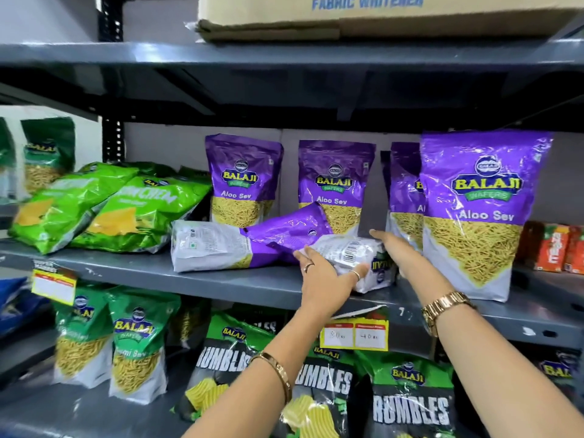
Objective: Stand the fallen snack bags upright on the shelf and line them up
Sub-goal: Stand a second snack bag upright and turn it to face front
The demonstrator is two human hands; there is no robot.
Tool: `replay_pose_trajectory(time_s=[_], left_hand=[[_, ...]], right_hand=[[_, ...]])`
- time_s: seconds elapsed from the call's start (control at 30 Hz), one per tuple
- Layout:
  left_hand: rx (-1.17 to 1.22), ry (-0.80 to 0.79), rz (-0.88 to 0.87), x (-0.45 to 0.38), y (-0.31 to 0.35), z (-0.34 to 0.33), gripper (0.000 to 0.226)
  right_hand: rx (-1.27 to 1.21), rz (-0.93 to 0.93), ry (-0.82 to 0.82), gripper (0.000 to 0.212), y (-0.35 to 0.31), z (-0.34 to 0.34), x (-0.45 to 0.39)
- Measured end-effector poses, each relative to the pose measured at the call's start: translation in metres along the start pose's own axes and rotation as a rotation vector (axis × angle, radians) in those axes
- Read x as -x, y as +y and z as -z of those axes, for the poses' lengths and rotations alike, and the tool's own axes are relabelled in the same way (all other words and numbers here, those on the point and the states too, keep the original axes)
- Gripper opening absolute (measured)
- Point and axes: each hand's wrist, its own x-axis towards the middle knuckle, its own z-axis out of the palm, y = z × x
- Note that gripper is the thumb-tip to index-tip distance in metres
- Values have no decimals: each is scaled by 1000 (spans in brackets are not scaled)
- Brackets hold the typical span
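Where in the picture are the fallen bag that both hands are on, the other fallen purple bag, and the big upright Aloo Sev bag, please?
Held fallen bag [347,252]: head view, its white barcoded back.
Second fallen bag [218,245]: head view, its white back panel.
Front upright bag [474,216]: head view, its printed front.

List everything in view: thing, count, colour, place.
Upright Aloo Sev bags: four, purple, middle shelf.
Fallen Aloo Sev bags: two, purple and white, middle shelf front.
Green chip bags: at least two, lying, middle shelf left.
Orange packs: count unclear, far right.
Carton: one, brown, top shelf.
Sev bags: two, green, lower shelf.
Rumbles bags: at least three, black and green, lower shelf.
Price tags: two, yellow, shelf edges.
Left hand: on the nearer fallen bag.
Right hand: at that bag's far end.
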Motion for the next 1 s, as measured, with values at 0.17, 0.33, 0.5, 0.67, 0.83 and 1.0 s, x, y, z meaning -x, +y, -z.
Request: replay_pose_trajectory(time_s=[0.17, 0.33, 0.5, 0.67, 0.83, 1.0], left_hand=[[33, -101, 51, -4, 7, 11, 114], [58, -104, -45, -8, 4, 13, 101], [4, -184, -261, -24, 3, 29, 116], [-136, -278, -405, -44, 4, 52, 123], [-340, -280, -473, -59, -10, 58, 115], [-355, -223, -544, -69, -31, 51, 113]], right_hand=[[-64, -91, -73, 61, 1, 3, 5], [-206, -96, -84, 27, 0, 6, 16], [-322, -119, -132, 17, -4, 16, 22], [-399, -65, -226, 10, -7, 18, 18], [-264, 76, -179, 27, 4, 10, 10], [-281, 139, -100, 43, 29, -3, 7]])
